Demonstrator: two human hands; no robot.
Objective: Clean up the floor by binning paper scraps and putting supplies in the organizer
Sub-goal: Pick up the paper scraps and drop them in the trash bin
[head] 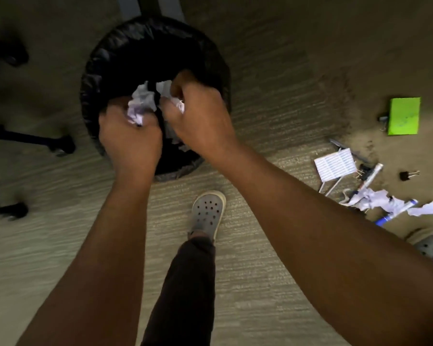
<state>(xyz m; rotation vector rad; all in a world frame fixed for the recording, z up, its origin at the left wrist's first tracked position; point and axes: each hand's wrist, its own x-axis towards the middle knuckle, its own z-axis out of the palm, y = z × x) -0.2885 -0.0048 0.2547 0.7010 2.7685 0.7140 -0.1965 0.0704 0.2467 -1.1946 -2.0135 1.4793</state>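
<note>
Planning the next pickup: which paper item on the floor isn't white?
The green notepad, lying farthest right. The lined card and the crumpled scraps nearer the markers are white.

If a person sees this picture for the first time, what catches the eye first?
Two hands, the left hand and right hand, grip crumpled paper above a black-lined bin at the centre. At right, a bright green notepad lies on the carpet above scattered markers and paper scraps.

white crumpled paper (140,106) between the fingers (135,121), black bin liner (115,58) beneath them, green notepad (404,116) and blue-capped marker (395,212) far right of them.
</note>
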